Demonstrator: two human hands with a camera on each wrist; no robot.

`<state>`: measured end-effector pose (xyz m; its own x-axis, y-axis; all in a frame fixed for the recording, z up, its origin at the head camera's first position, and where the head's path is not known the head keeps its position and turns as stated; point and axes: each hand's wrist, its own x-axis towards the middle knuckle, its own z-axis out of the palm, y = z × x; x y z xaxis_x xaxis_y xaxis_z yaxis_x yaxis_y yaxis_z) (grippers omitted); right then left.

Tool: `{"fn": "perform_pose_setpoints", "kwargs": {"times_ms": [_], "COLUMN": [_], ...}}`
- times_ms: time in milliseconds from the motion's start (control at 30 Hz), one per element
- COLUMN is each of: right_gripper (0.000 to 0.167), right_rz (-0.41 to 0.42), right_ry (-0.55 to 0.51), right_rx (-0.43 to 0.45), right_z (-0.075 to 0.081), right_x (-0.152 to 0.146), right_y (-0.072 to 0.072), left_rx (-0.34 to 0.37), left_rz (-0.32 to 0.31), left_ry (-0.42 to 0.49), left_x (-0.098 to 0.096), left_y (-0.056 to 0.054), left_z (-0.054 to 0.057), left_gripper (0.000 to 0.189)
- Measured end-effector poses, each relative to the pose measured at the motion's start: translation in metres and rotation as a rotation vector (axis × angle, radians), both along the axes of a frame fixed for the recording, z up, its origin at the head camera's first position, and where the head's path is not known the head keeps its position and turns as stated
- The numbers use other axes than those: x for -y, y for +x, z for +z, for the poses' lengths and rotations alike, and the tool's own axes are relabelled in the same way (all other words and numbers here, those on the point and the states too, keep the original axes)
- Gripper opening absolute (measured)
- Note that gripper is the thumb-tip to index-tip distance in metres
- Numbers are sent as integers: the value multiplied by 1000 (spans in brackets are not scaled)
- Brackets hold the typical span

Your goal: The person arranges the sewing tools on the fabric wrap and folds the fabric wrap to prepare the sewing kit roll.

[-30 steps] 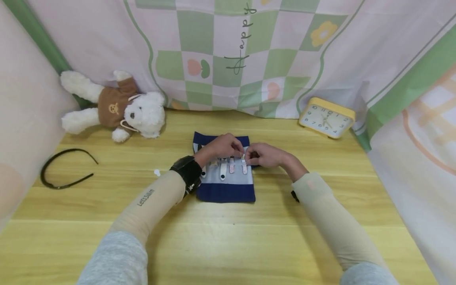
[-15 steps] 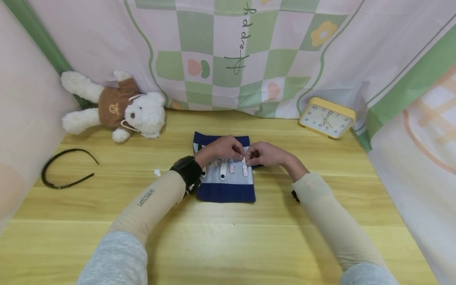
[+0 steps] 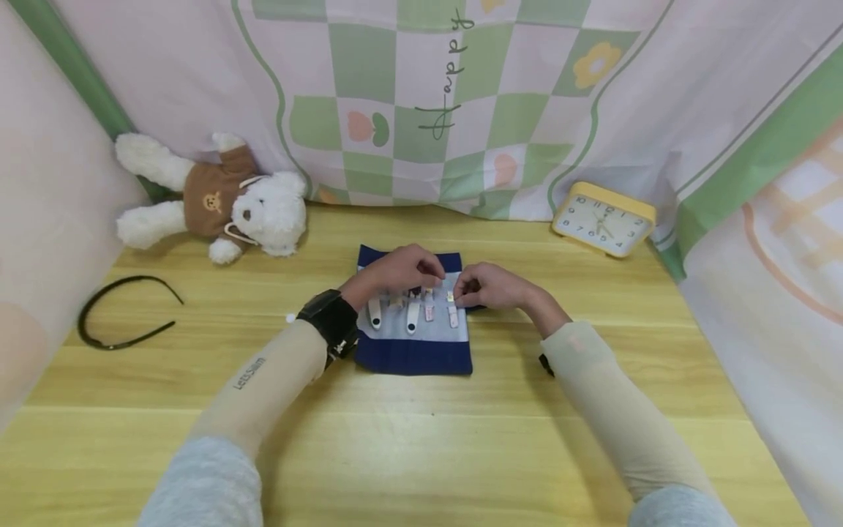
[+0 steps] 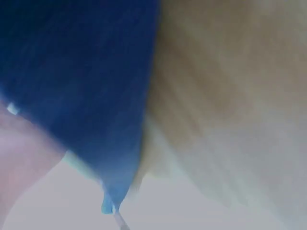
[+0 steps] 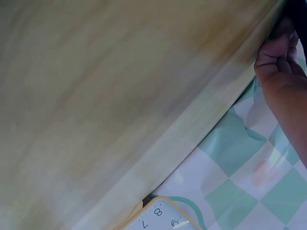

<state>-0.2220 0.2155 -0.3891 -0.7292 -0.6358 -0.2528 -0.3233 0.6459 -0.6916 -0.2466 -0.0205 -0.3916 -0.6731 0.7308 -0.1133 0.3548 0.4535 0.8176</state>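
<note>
A navy cloth tool roll (image 3: 413, 356) with a pale grey band lies spread on the table. Two white nail clippers (image 3: 412, 319) with black dots sit on the band. To their right are a short pink-patterned piece (image 3: 429, 313) and a slim pink-and-white tool (image 3: 453, 316). My left hand (image 3: 410, 268) hovers over the roll's upper part, fingers loosely bent, with nothing visible in them; it hides part of the tools. At the roll's right edge, my right hand (image 3: 489, 285) pinches at the upper end of the slim tool. The right wrist view shows the right hand's fingers (image 5: 278, 56) curled.
A white plush toy (image 3: 217, 196) in a brown top lies at back left, a black headband (image 3: 88, 322) in front of it. The yellow clock (image 3: 604, 219) stands back right. Printed curtains (image 3: 435, 110) enclose the wooden table (image 3: 421, 446).
My left hand has drawn left, away from the right hand and the slim tool, uncovering more of the left nail clipper. The right hand has stayed nearly still at the roll's right edge.
</note>
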Motion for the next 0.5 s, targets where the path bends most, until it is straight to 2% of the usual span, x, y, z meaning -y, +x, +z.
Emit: {"fn": "perform_pose_setpoints", "kwargs": {"times_ms": [100, 300, 500], "right_gripper": [5, 6, 4], "right_rz": [-2, -6, -35], "right_ry": [8, 20, 28], "right_rx": [-7, -21, 3], "right_z": [-1, 0, 1], "right_x": [1, 3, 2], "right_y": [0, -1, 0], "left_rx": [-9, -73, -54], "left_rz": [18, 51, 106], "left_ry": [3, 58, 68], "left_x": [10, 37, 66], "left_y": [0, 0, 3], "left_z": [6, 14, 20], "left_gripper": [23, 23, 26]}}
